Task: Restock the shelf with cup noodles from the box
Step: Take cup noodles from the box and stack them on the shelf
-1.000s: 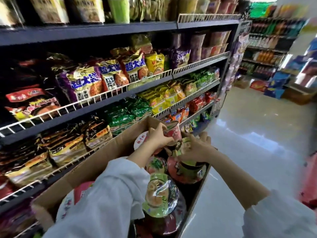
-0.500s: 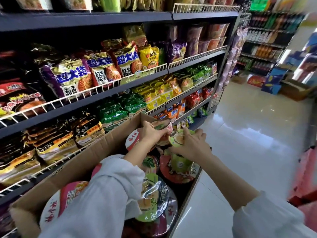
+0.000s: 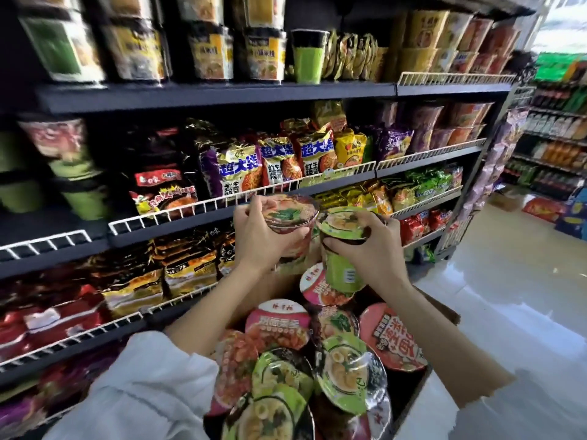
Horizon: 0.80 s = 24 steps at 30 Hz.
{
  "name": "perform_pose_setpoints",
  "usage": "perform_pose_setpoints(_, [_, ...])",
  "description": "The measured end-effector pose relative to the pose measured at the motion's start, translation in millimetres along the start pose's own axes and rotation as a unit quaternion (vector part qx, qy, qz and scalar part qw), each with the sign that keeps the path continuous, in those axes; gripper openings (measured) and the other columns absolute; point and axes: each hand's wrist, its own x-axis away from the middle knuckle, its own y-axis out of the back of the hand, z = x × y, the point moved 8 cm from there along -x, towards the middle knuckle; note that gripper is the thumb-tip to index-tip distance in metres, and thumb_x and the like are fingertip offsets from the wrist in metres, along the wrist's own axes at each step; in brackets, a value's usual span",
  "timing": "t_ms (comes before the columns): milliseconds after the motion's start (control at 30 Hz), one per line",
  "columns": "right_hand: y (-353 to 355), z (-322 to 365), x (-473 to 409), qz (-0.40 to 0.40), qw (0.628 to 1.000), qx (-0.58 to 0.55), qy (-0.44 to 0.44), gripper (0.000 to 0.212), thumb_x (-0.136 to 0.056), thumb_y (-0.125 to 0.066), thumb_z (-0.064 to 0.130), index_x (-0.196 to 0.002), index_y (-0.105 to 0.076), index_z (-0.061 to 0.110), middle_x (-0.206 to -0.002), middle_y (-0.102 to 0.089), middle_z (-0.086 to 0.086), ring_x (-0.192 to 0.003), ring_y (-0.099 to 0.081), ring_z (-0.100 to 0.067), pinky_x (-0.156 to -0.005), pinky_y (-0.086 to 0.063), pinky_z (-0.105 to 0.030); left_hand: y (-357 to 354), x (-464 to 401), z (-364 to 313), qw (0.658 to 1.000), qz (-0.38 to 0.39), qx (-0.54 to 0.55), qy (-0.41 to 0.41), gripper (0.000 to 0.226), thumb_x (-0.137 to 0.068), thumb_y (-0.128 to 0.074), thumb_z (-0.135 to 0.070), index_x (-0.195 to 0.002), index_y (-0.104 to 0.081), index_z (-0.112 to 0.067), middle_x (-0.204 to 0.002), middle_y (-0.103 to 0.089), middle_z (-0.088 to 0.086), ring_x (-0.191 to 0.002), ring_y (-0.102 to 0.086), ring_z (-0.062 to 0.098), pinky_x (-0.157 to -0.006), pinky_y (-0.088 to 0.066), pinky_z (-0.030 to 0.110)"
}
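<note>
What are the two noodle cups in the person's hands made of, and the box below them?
The red cup in the left hand and the green cup in the right hand look like printed paper or plastic tubs under glossy film, judging by the glare on their lids; I can't tell which. The box looks like matte brown cardboard.

Your two hands, left and right, are bare, forearms uncovered, with loose white sleeves pushed up near the elbows.

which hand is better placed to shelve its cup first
Probably the left hand: its red cup is raised nearest the shelf rail, while the right hand holds the green cup lower, farther out.
</note>
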Motion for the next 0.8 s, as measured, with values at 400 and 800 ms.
perform_pose_setpoints(400, [-191,271,64,0.073,0.979,-0.118,0.152,0.065,-0.07,-0.076,0.048,-0.126,-0.047,0.031,-0.126,-0.04,0.001,-0.106,-0.042,-0.012,-0.084,-0.032,-0.021,320,-13,139,0.983,-0.179,-0.034,0.027,0.066,-0.061,-0.082,-0.046,-0.111,-0.049,-0.02,-0.11,-0.037,0.003,-0.109,-0.048,0.023,-0.093,-0.045,0.032])
perform_pose_setpoints(800, [-312,404,46,0.058,0.965,-0.182,0.179,0.06,-0.071,-0.075,0.049,-0.123,-0.051,0.032,-0.129,-0.041,0.0,-0.11,-0.043,-0.01,-0.084,-0.032,-0.018,435,-76,258,0.975,-0.217,-0.029,0.05,0.062,-0.067,-0.081,-0.036,-0.115,-0.046,-0.018,-0.114,-0.033,0.002,-0.11,-0.046,0.022,-0.092,-0.043,0.026])
